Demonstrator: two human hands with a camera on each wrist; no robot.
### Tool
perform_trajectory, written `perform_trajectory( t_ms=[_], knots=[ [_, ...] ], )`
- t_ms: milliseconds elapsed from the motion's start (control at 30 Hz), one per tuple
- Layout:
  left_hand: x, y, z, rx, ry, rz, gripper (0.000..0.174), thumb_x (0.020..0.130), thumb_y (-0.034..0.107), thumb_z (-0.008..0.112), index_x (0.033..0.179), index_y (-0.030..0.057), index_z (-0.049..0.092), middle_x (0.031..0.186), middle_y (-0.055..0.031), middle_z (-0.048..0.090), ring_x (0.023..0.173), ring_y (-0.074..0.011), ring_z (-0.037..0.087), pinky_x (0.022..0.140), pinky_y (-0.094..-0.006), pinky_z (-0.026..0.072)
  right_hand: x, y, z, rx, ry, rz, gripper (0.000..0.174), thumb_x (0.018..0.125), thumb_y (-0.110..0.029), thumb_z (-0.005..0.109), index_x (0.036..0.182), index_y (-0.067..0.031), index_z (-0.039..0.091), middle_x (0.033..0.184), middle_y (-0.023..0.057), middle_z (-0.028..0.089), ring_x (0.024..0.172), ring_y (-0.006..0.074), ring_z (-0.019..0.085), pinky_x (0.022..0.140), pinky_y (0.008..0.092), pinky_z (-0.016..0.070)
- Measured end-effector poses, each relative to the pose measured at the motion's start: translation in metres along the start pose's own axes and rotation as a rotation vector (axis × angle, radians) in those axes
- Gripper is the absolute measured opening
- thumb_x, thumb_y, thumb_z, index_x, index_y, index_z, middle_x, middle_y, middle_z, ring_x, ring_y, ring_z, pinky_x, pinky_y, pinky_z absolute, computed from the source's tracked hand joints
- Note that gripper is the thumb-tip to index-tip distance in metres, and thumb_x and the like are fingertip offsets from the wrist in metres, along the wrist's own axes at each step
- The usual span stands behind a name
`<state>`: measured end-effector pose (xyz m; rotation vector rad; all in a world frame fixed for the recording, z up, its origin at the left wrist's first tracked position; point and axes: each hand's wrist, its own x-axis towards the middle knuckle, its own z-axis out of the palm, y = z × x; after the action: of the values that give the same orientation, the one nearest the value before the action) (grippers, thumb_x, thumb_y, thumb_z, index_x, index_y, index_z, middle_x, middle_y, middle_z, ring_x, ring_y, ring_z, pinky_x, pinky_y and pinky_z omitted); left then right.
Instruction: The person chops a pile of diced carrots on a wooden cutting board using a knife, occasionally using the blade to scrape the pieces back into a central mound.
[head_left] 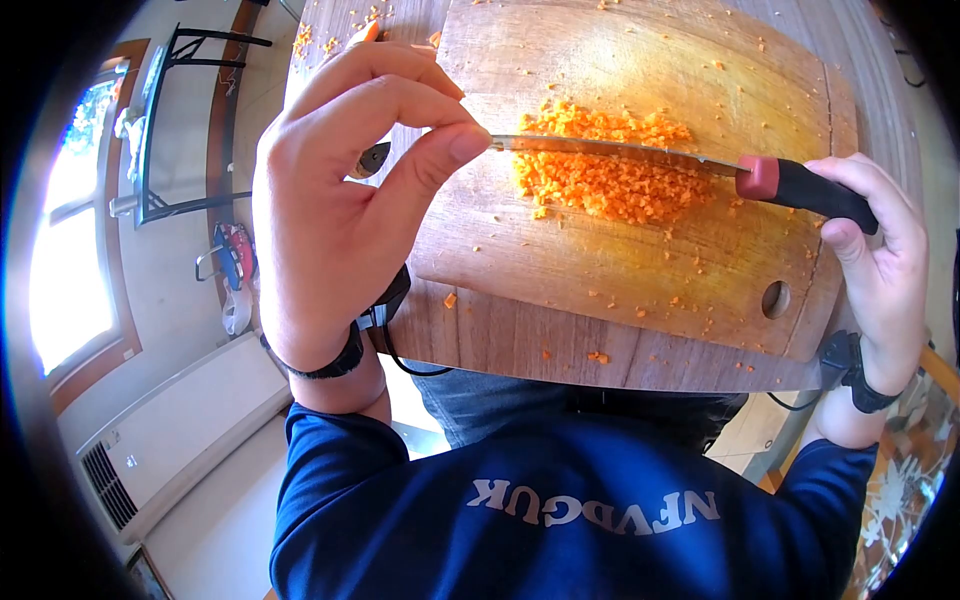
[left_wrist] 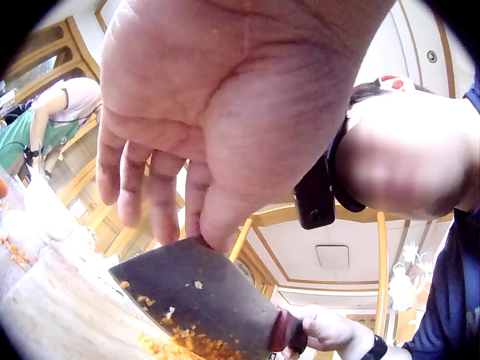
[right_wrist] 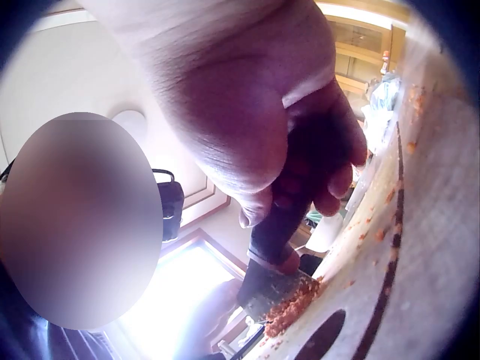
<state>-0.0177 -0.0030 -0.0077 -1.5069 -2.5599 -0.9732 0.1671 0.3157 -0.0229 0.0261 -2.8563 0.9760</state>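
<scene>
Left hand (head_left: pixel 340 190) pinched the knife (head_left: pixel 690 161) near its tip, right hand (head_left: pixel 888 265) gripped the handle (head_left: pixel 815 192); the blade crossed orange mince (head_left: pixel 610 190) on the board (head_left: pixel 560 265), with crumb-dotted room toward the edges.

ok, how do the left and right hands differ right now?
The left hand pinches the knife blade near its far end; the right hand grips the black-and-red handle. In the head view, the left hand looks larger, the right hand smaller. Shared: both hold one knife, with dark wrist straps.
</scene>
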Motion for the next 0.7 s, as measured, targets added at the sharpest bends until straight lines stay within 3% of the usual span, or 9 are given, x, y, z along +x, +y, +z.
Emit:
perform_trajectory(
  t_ms=[367,533,700],
  knots=[
    [-0.002,-0.006,0.002,-0.024,-0.013,-0.09,0.019,0.088,0.018,0.077,0.087,0.0011,0.07,0.099,-0.0093,0.07,0.105,-0.0246,0.065,0.095,-0.037,0.0486,-0.004,-0.003,-0.001,-0.051,0.043,0.021,0.046,0.09,-0.041,0.073,0.116,-0.0041,0.066,0.109,0.0093,0.069,0.102,0.0201,0.067,0.088,0.0279,0.0523],
    [-0.002,-0.013,0.003,-0.163,-0.077,-0.211,0.022,0.091,0.022,0.076,0.087,0.0018,0.069,0.097,-0.0065,0.07,0.094,-0.0173,0.063,0.087,-0.0307,0.0486,-0.009,0.002,-0.001,0.038,0.115,-0.022,0.046,0.089,-0.037,0.075,0.118,-0.0032,0.065,0.112,0.009,0.067,0.102,0.0191,0.066,0.09,0.0261,0.0508],
    [-0.001,-0.025,0.003,-0.117,-0.102,-0.198,0.024,0.092,0.026,0.074,0.09,0.0025,0.069,0.097,-0.0057,0.069,0.09,-0.0161,0.062,0.083,-0.0282,0.0486,-0.011,0.007,-0.006,0.024,0.108,-0.044,0.044,0.09,-0.035,0.075,0.118,-0.0033,0.064,0.112,0.0092,0.066,0.103,0.0187,0.065,0.088,0.0257,0.0518]
  ],
)
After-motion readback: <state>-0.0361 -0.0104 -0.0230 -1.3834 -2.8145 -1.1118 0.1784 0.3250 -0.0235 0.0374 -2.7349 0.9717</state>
